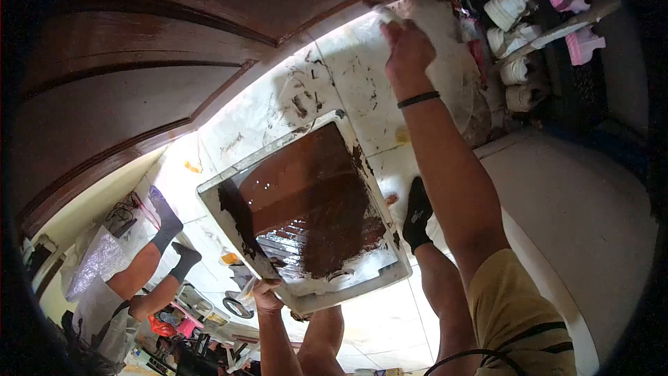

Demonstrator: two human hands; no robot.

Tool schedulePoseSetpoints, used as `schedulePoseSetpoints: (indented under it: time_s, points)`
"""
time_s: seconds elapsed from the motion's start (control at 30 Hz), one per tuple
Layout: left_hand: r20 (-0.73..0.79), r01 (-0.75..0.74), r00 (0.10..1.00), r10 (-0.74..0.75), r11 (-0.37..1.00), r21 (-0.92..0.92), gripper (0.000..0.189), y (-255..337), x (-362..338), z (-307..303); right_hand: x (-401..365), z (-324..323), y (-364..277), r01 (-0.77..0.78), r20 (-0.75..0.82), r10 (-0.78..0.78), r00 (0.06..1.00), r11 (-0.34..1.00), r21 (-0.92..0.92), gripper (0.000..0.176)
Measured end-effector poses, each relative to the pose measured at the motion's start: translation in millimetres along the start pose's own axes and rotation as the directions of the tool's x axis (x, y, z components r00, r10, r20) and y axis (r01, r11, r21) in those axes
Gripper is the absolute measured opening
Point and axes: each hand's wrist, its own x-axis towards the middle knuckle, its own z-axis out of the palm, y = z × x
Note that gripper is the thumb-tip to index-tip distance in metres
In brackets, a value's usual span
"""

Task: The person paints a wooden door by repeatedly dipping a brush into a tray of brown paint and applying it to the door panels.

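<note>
A white rectangular tray [408,269], its inside coated with dark brown liquid, sits at the middle of the view, tilted in the frame. My left hand [267,295] grips its near left corner, fingers at the rim. Up and to the right, beyond the tray, my right hand [409,45] is closed around a small whitish object [385,17] that I cannot make out. It is close to the lower edge of a dark wooden door [139,35]. Brown smears mark the white tiled floor [355,69] between the tray and the door.
Stacked whitish and pink items [506,10] stand on a rack at the upper right. Another person's legs in grey socks [165,212] are at the left, near bubble wrap [103,254]. A black ring-shaped object [238,308] and clutter lie at the lower left.
</note>
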Motion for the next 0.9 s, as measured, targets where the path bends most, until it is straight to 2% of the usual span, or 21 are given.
schedulePoseSetpoints:
  time_s: [0.03,0.07,0.17,0.3,0.33,0.43,0.47,0.5,0.53,0.57,0.6,0.7,0.73,0.8,0.87,0.9]
  points:
    - [0.018,-0.006,1.0,0.006,1.0,-0.023,0.011,2.6,-1.7,6.4,-1.5,3.6,-0.3,-0.045,-0.018,0.044,0.999,0.997,-0.064,0.046]
    - [0.034,-0.01,0.999,0.012,0.999,-0.044,0.011,3.6,-3.0,10.4,-1.9,7.8,0.6,-0.104,-0.075,0.111,0.991,0.991,0.089,0.04]
    - [0.004,-0.025,1.0,0.026,0.999,-0.021,0.012,1.5,-5.1,5.5,-19.7,40.5,-28.5,-0.012,-0.063,0.021,0.998,0.991,0.131,0.032]
    - [0.008,-0.106,0.994,0.106,0.992,0.066,0.013,-0.6,-4.7,6.0,-18.8,6.0,-34.4,0.094,-0.133,-0.077,0.988,0.987,0.128,0.023]
    - [0.04,-0.137,0.99,0.135,0.987,0.079,0.013,-3.5,-3.1,1.4,-17.6,9.2,-28.9,0.041,-0.215,-0.029,0.976,0.998,0.05,0.023]
    - [0.16,-0.312,0.946,0.281,0.921,0.232,0.012,-12.8,1.7,-20.8,-14.0,22.3,-13.2,0.125,0.015,-0.126,0.992,0.99,0.058,0.022]
    - [0.195,-0.381,0.923,0.333,0.863,0.331,0.012,-14.7,0.8,-27.0,-21.9,27.3,-18.7,0.134,0.004,-0.134,0.991,0.989,0.064,0.022]
    - [0.239,-0.449,0.893,0.382,0.791,0.415,0.011,-15.3,0.6,-27.2,-28.8,17.1,-22.2,0.113,0.023,-0.117,0.993,0.983,0.148,0.022]
    - [0.056,-0.107,0.993,0.102,0.989,0.098,0.012,-5.8,-1.0,-15.6,-31.3,3.6,-27.3,0.091,0.047,-0.105,0.993,0.969,0.23,0.022]
    - [0.081,-0.113,0.991,0.106,0.99,0.083,0.012,-7.6,-0.7,-17.0,-31.4,-2.7,-28.8,0.068,0.074,-0.096,0.993,0.947,0.314,0.022]
    - [0.105,-0.123,0.988,0.115,0.99,0.07,0.012,-10.0,-0.6,-21.3,-31.5,-1.0,-25.0,0.135,-0.095,-0.125,0.988,0.984,0.114,0.025]
    - [0.1,-0.119,0.988,0.114,0.992,0.045,0.012,-4.7,0.7,-18.3,5.3,-18.9,5.3,-0.013,0.001,0.014,1.0,0.92,0.391,0.024]
    - [0.088,-0.129,0.989,0.123,0.99,0.062,0.012,-3.8,0.0,-16.3,-2.5,-7.5,-2.3,-0.056,0.145,0.017,0.989,0.961,0.271,0.022]
    - [0.073,-0.128,0.99,0.119,0.984,0.126,0.012,-1.2,-2.4,-11.5,-22.1,1.1,-15.2,0.008,0.138,-0.035,0.99,0.982,0.189,0.022]
    - [0.104,-0.137,0.987,0.127,0.985,0.104,0.012,0.0,-5.8,-9.1,-34.6,-11.7,-22.7,0.084,0.144,-0.098,0.985,0.992,0.099,0.025]
    - [0.119,-0.146,0.984,0.135,0.985,0.091,0.012,-0.4,-6.1,-9.4,-40.4,-21.4,-27.7,0.09,0.175,-0.085,0.981,0.996,-0.025,0.025]
